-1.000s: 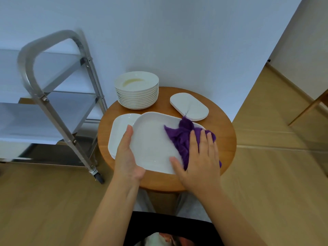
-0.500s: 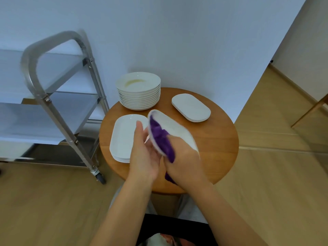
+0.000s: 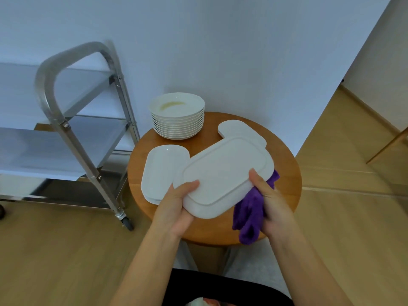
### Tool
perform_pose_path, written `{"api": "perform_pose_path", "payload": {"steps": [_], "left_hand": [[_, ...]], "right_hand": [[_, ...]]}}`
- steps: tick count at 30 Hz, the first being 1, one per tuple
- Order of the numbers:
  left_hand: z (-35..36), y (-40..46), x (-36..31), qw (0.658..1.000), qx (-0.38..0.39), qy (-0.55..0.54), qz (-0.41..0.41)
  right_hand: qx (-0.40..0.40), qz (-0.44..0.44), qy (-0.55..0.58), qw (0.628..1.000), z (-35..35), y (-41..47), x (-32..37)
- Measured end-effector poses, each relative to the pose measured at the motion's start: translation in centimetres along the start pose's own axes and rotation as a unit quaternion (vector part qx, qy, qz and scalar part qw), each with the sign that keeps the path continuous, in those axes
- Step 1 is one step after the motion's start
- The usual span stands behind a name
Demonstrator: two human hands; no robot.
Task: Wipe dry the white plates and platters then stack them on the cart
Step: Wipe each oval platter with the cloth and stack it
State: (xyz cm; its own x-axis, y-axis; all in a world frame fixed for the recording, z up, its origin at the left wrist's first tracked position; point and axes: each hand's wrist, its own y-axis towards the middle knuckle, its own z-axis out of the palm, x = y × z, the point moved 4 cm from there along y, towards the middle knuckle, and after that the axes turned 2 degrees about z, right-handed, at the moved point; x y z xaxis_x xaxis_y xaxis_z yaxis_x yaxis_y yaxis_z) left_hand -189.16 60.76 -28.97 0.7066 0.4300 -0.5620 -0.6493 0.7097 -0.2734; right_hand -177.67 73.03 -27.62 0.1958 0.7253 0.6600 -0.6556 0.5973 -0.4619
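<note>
A white rectangular platter [image 3: 225, 173] is held bottom side up above the round wooden table [image 3: 284, 173]. My left hand [image 3: 176, 206] grips its near left edge. My right hand [image 3: 271, 202] grips its right edge and also holds a purple cloth [image 3: 249, 213], which hangs down below the platter. A stack of white platters [image 3: 161, 171] lies on the table's left side. Smaller oval platters [image 3: 236, 129] lie at the back right, partly hidden by the held platter. A tall stack of round white plates [image 3: 177, 115] stands at the back.
A steel cart [image 3: 72, 138] with flat shelves and a curved handle stands to the left of the table on castor wheels. A pale wall rises behind the table. Wooden floor spreads to the left and right.
The platter lay face up while my right hand wiped it with the cloth. Both hands then lifted it, turned it on edge and flipped it bottom up.
</note>
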Motion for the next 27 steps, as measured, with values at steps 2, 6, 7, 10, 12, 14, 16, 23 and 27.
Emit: {"api": "perform_pose_path", "payload": {"steps": [2, 6, 7, 10, 12, 14, 16, 23, 27], "left_hand": [[0.4, 0.1, -1.0, 0.997, -0.004, 0.075, 0.037], [0.6, 0.2, -2.7, 0.955, -0.044, 0.275, 0.102], [0.8, 0.3, -2.8, 0.942, -0.053, 0.317, 0.097], [1.8, 0.5, -2.4, 0.907, -0.027, 0.415, 0.068], [2.8, 0.5, -1.8, 0.884, 0.029, 0.463, 0.059], [3.6, 0.3, -1.7, 0.876, 0.084, 0.473, 0.051], [3.8, 0.3, -2.1, 0.863, 0.111, 0.491, 0.033], [3.8, -0.6, -3.6, 0.826, 0.177, 0.535, -0.014], [3.8, -1.0, -3.9, 0.842, 0.189, 0.506, -0.007]], "right_hand": [[-0.102, 0.06, 0.058, 0.991, -1.4, 0.5, -0.3], [-0.152, -0.082, 0.091, 0.981, -1.8, 0.9, 2.2], [-0.129, -0.115, 0.071, 0.982, -0.9, 0.7, 3.0], [0.023, -0.122, -0.06, 0.99, 3.3, 0.0, 3.5], [0.116, -0.122, -0.248, 0.954, 5.9, 0.0, 3.3], [0.164, -0.118, -0.486, 0.85, 7.3, 0.1, 2.9], [0.19, -0.131, -0.689, 0.687, 7.6, 0.2, 3.5], [0.329, -0.058, -0.679, 0.654, 7.7, 0.7, 4.4], [0.333, -0.044, -0.659, 0.673, 7.3, 1.2, 4.9]]}}
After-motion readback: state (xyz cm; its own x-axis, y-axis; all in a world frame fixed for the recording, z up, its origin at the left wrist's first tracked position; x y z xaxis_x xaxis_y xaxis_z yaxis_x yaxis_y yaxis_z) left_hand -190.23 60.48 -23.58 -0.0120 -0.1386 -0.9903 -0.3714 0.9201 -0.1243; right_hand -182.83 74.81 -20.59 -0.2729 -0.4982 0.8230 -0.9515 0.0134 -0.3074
